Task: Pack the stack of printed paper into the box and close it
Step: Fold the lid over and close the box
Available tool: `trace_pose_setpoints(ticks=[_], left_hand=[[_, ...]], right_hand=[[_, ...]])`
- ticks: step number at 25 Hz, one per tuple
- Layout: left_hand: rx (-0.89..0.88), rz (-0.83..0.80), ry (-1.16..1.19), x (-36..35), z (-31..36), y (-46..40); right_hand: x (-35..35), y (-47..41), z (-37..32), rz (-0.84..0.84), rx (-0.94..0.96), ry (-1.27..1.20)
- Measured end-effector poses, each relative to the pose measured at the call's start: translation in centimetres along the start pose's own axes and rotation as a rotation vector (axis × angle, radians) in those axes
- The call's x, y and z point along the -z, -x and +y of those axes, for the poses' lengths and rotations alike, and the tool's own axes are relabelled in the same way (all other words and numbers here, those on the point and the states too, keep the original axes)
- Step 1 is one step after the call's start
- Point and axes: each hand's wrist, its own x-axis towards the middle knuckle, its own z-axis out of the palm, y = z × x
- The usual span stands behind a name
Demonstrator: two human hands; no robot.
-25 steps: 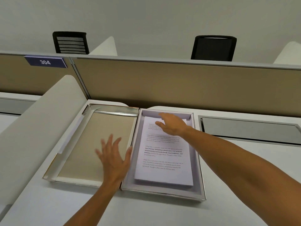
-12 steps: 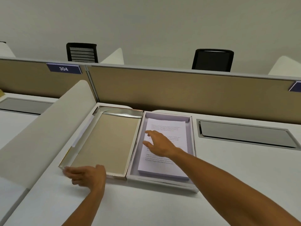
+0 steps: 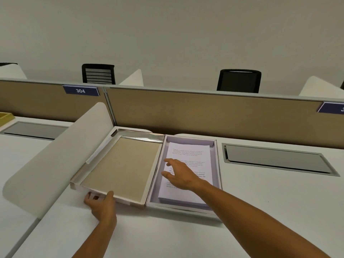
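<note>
A stack of printed paper (image 3: 188, 151) lies inside the grey box base (image 3: 216, 164) on the white desk. The box lid (image 3: 121, 164), tan inside with a silver rim, lies open and flat to the left, joined to the base along its right side. My left hand (image 3: 101, 202) grips the lid's near edge, thumb on top and fingers under it, and that near left corner is raised a little off the desk. My right hand (image 3: 180, 175) rests palm down on the paper stack with the fingers spread.
A curved white divider (image 3: 55, 155) rises just left of the lid. A tan partition (image 3: 204, 112) runs behind the box. A grey cable hatch (image 3: 275, 161) is set in the desk to the right. Black chairs (image 3: 239, 80) stand beyond the partition.
My left hand moved from above the lid down to its near edge and took hold of it, lifting the corner slightly. My right hand slid nearer along the paper.
</note>
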Motion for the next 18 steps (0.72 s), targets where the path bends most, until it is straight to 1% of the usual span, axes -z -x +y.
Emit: trace_pose_setpoints(ticks=[2,4,6,9,12,14,16,18], left_hand=[[-0.043,-0.066,0.077,0.5,0.1,0.4],[-0.105,-0.131,0.1,0.6,0.7,0.5],[-0.2,-0.196,0.092,0.5,1.9,0.8],[-0.355,-0.319,0.061,0.0,3.9,2.1],[-0.473,-0.422,0.008,-0.7,4.9,4.0],[-0.558,-0.487,-0.053,-1.3,4.7,5.4],[-0.636,-0.552,-0.1,-1.7,4.3,6.9],[-0.728,-0.561,-0.132,-2.2,4.0,8.3]], right_hand=[[0.2,0.4,-0.8,0.008,0.003,-0.049],[0.3,0.7,-1.9,0.021,0.022,-0.084],[0.6,0.8,-3.1,0.047,0.031,-0.159],[1.5,0.9,-5.3,0.077,0.025,-0.339],[2.1,1.2,-7.1,0.09,-0.002,-0.467],[2.5,1.3,-7.9,0.083,-0.047,-0.62],[3.4,1.6,-8.7,0.081,-0.11,-0.854],[4.3,2.1,-9.0,0.103,-0.169,-1.08]])
